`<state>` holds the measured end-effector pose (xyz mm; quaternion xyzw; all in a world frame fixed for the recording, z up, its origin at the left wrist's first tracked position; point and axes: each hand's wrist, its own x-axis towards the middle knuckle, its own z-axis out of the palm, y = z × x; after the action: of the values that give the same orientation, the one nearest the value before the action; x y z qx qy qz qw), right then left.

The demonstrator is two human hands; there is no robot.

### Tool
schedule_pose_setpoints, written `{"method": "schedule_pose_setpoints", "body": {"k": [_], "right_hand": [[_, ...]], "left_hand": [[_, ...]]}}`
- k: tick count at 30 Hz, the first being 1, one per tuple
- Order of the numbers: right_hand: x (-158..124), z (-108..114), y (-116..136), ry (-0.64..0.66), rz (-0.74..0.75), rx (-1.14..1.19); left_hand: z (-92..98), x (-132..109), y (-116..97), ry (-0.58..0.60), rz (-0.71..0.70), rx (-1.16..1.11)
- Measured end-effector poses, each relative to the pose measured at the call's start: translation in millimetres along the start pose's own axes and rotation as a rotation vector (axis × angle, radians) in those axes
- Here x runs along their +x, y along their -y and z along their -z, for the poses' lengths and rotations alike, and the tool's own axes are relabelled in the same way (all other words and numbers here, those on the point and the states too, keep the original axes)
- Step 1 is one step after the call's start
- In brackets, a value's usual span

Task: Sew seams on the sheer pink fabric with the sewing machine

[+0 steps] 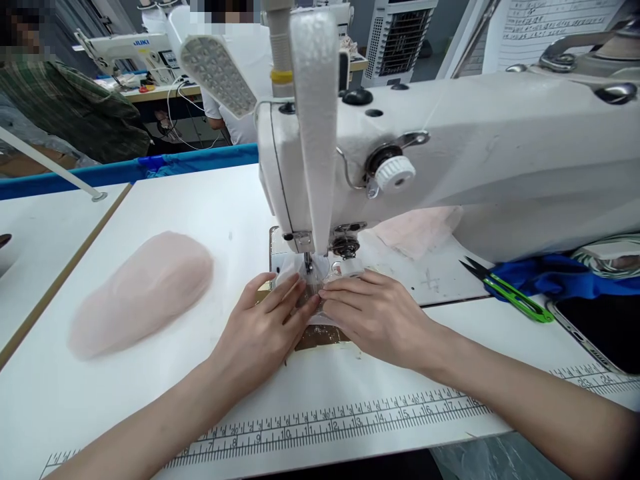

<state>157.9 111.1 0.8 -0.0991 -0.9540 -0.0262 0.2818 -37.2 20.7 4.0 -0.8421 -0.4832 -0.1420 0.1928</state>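
Note:
A small piece of sheer whitish fabric (316, 285) lies under the presser foot (309, 261) of a white sewing machine (280, 160). My left hand (265, 327) rests at the left of the foot, fingers spread and lying on the fabric; its thumb is hidden. From the right, my right hand (380, 317) has its fingers bent together on the fabric's edge, close to the left fingertips. Both hands cover most of this piece. Left of them, a pale pink sheer fabric piece (145, 293) lies on the table (200, 407).
Another pink sheer piece (420, 230) lies beneath the machine arm. Green thread snips (520, 297), a blue cloth (560, 277) and a phone (600, 330) are at the right. A printed ruler (310, 427) runs along the front edge. Two people sit beyond the blue barrier (210, 159).

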Motion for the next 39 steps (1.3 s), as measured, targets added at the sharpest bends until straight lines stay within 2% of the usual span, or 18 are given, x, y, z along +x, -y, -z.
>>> {"method": "schedule_pose_setpoints", "body": {"k": [7, 13, 21, 31, 39], "right_hand": [[2, -3, -3, -0.02, -0.005, -0.009], [5, -6, -5, -0.047, -0.012, -0.023], [9, -11, -11, -0.015, -0.006, -0.123], [6, -7, -8, -0.056, 0.027, -0.092], [5, -9, -10, -0.054, 0.035, -0.084]], "left_hand": [[-2.1, 3, 6, -0.022, -0.001, -0.011], [-5.4, 5, 15, 0.02, -0.03, -0.001], [-11.9, 9, 24, 0.008, -0.008, -0.009], [-5.2, 4, 13, -0.017, 0.006, -0.064], [-6.6, 3, 14, -0.022, 0.019, -0.089]]}}
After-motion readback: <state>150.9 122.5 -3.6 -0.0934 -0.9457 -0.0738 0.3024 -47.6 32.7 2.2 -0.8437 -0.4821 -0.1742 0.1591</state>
